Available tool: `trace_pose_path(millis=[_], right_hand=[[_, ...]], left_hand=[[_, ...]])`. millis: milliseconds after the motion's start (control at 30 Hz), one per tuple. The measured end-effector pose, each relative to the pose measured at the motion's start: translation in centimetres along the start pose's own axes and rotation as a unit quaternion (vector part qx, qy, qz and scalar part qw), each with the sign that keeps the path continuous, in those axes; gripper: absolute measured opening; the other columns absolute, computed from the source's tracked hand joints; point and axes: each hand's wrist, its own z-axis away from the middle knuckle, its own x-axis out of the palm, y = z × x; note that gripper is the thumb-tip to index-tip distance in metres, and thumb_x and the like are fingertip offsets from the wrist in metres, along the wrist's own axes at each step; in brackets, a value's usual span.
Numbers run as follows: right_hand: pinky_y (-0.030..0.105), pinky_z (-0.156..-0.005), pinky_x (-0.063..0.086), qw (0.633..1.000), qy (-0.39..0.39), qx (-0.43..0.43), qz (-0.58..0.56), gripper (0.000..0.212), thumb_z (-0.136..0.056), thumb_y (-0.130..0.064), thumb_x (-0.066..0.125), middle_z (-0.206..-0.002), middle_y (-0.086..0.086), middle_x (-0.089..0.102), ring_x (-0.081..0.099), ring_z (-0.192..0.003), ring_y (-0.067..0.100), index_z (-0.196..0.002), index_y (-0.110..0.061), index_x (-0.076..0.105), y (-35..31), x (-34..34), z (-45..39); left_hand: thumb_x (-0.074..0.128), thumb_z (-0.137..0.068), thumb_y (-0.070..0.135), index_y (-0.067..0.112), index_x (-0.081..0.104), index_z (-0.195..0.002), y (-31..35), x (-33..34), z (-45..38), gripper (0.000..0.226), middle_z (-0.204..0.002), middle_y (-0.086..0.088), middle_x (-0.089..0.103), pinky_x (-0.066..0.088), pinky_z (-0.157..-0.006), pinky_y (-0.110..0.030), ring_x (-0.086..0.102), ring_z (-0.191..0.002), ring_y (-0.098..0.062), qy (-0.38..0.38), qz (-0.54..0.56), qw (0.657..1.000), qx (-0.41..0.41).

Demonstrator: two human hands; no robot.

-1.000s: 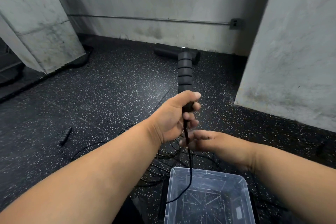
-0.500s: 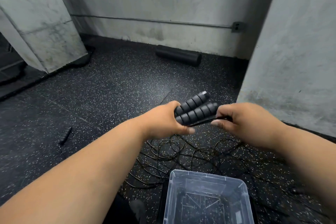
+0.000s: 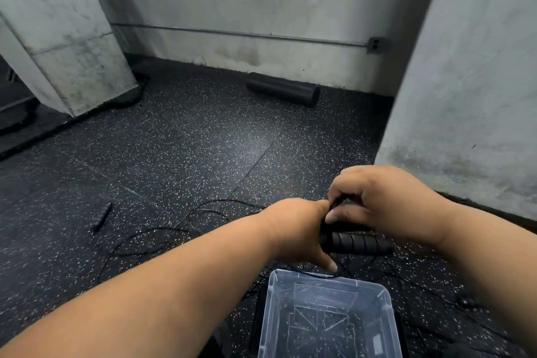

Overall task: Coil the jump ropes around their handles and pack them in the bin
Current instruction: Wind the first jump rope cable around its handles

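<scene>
Head view. The left hand [image 3: 296, 231] gripped the handles [image 3: 359, 242] at their near end; they lay level, ribbed foam pointing right, above the floor just beyond the bin [image 3: 328, 317]. Only one handle showed plainly. The right hand [image 3: 380, 206] was curled over the top, thumb and fingers pinching black cord [image 3: 337, 203] against the handles.

Half a second before, both handles had been tilted up and side by side, with the right hand at their far tip; a second before, one handle had stood upright with cord dangling into the bin. The right hand had since come back over the grip: wrapping looked begun, barely.

Loose rope [image 3: 186, 227] sprawled on the speckled floor. A stray handle [image 3: 101, 216] lay well left. The bin held nothing visible. Judged early in the task.
</scene>
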Motion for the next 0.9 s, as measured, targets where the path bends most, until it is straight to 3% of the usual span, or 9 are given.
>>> trace_pose_path(millis=[167,267,333,400,500,567,633,767,900], right_hand=[[0.017,-0.056,0.039,0.965,-0.019,0.146,-0.215,0.035,-0.066,-0.059,0.082,-0.066,-0.015,0.063,0.051,-0.059,0.000,-0.077,-0.029,0.069,2.5,-0.2,0.2],[0.025,-0.059,0.041,0.933,-0.054,0.187,-0.304,0.026,-0.076,-0.048,0.079,-0.070,-0.004,0.060,0.051,-0.065,0.008,-0.075,-0.023,0.070,4.2,0.4,1.2],[0.033,-0.073,0.051,0.944,-0.043,0.192,-0.263,0.013,-0.094,-0.027,0.071,-0.088,0.006,0.069,0.060,-0.074,0.016,-0.084,-0.020,0.071,4.6,1.2,1.8],[0.035,-0.083,0.056,0.930,-0.071,0.231,-0.278,0.015,-0.105,-0.009,0.056,-0.107,0.010,0.073,0.066,-0.087,0.024,-0.102,-0.012,0.071,4.4,2.8,1.8],[0.029,-0.072,0.043,0.957,-0.166,0.210,-0.110,0.024,-0.104,-0.011,0.046,-0.114,0.009,0.066,0.056,-0.087,0.025,-0.121,-0.016,0.063,1.5,5.6,0.8],[0.022,-0.062,0.042,0.974,-0.151,0.157,-0.064,0.017,-0.106,-0.023,0.047,-0.101,-0.002,0.068,0.058,-0.078,0.013,-0.114,-0.028,0.061,0.0,6.2,0.2],[0.017,-0.058,0.041,0.975,-0.131,0.161,-0.079,0.011,-0.107,-0.036,0.048,-0.088,-0.009,0.065,0.057,-0.071,0.004,-0.105,-0.030,0.057,-0.6,5.9,0.2],[0.023,-0.060,0.037,0.986,-0.129,0.108,0.008,0.019,-0.104,-0.044,0.052,-0.089,-0.010,0.066,0.058,-0.077,0.011,-0.095,-0.028,0.057,-1.2,3.9,0.0],[0.028,-0.064,0.042,0.990,-0.122,0.053,0.046,0.023,-0.091,-0.056,0.066,-0.087,-0.014,0.067,0.059,-0.076,0.007,-0.094,-0.033,0.065,-1.8,1.5,-0.4]], left_hand=[[0.096,-0.060,0.061,0.038,0.052,-0.115,1.1,-1.3,0.9,0.074,-0.089,0.014,0.071,0.041,-0.063,-0.025,0.065,-0.080,-0.016,0.003,0.038,0.998,0.058],[0.097,-0.059,0.059,0.036,0.050,-0.100,1.2,-2.0,1.3,0.067,-0.088,0.016,0.068,0.048,-0.066,-0.028,0.063,-0.077,-0.003,0.020,0.113,0.992,0.043],[0.096,-0.058,0.061,0.039,0.051,-0.099,0.9,-2.3,1.4,0.066,-0.089,0.017,0.068,0.051,-0.065,-0.020,0.064,-0.079,0.001,0.039,0.192,0.980,0.016],[0.095,-0.057,0.065,0.046,0.047,-0.106,0.3,-2.2,1.4,0.071,-0.097,0.021,0.068,0.049,-0.065,-0.013,0.064,-0.085,0.006,0.073,0.255,0.964,-0.030],[0.097,-0.061,0.059,0.047,0.036,-0.124,-1.5,-2.0,1.0,0.088,-0.106,0.018,0.067,0.051,-0.074,-0.020,0.065,-0.092,0.004,0.126,0.306,0.939,-0.093],[0.097,-0.064,0.050,0.050,0.030,-0.142,-2.8,-2.1,0.7,0.103,-0.116,0.018,0.068,0.053,-0.089,-0.023,0.067,-0.102,0.000,0.134,0.312,0.935,-0.098],[0.094,-0.068,0.043,0.056,0.036,-0.143,-4.0,-2.4,0.5,0.096,-0.114,0.022,0.070,0.051,-0.090,-0.020,0.068,-0.102,0.002,0.136,0.264,0.949,-0.102],[0.086,-0.070,0.039,0.048,0.046,-0.116,-5.0,-2.2,0.6,0.062,-0.089,0.016,0.069,0.048,-0.067,-0.026,0.067,-0.081,-0.009,0.096,0.133,0.978,-0.131],[0.087,-0.070,0.035,0.039,0.047,-0.116,-3.2,-1.1,0.9,0.061,-0.091,0.012,0.068,0.049,-0.067,-0.030,0.065,-0.081,-0.020,0.010,0.025,0.999,-0.033]])
